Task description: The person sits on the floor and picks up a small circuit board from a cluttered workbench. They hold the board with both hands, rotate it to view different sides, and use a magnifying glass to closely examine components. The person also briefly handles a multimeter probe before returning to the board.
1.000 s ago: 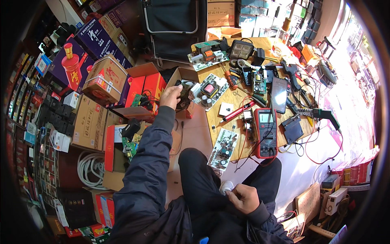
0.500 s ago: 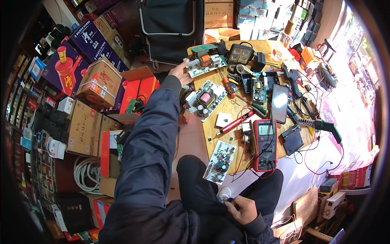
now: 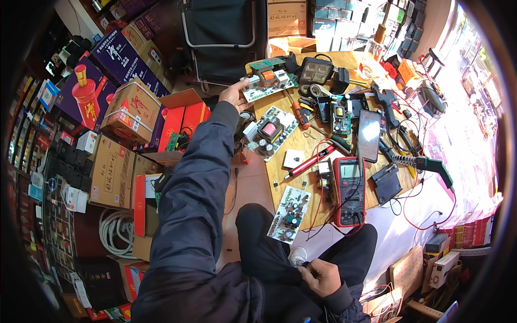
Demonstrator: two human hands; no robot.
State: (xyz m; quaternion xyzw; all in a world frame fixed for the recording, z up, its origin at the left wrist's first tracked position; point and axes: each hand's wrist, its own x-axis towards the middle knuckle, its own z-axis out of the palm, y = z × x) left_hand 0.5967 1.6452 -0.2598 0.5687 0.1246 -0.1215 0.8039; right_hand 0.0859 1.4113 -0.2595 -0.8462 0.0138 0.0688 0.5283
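Observation:
My left hand [image 3: 232,97] reaches to the far left corner of the wooden table, its thumb and fingers closed on the left edge of a circuit board [image 3: 253,92] with an orange transformer and a heatsink. Just nearer lies a larger circuit board [image 3: 281,123] carrying a pink-wound transformer and several capacitors. Over my lap is my right hand [image 3: 322,277], its fingers curled together; whatever they may hold is hidden. A third circuit board [image 3: 291,214] rests at the table's near edge, beside a red multimeter [image 3: 350,204].
On the wooden table [image 3: 264,161] are a red pen-like tool [image 3: 311,161], a phone [image 3: 369,134], a soldering iron [image 3: 431,168], an orange-handled screwdriver [image 3: 301,116] and tangled leads. Cartons [image 3: 112,169] and a coiled white cable [image 3: 116,234] stand left. A folded chair [image 3: 223,59] is behind.
The view has shifted slightly, moving the scene a little left. My left hand stays at the transformer board, its fingers now further round the edge. My right hand has not visibly moved.

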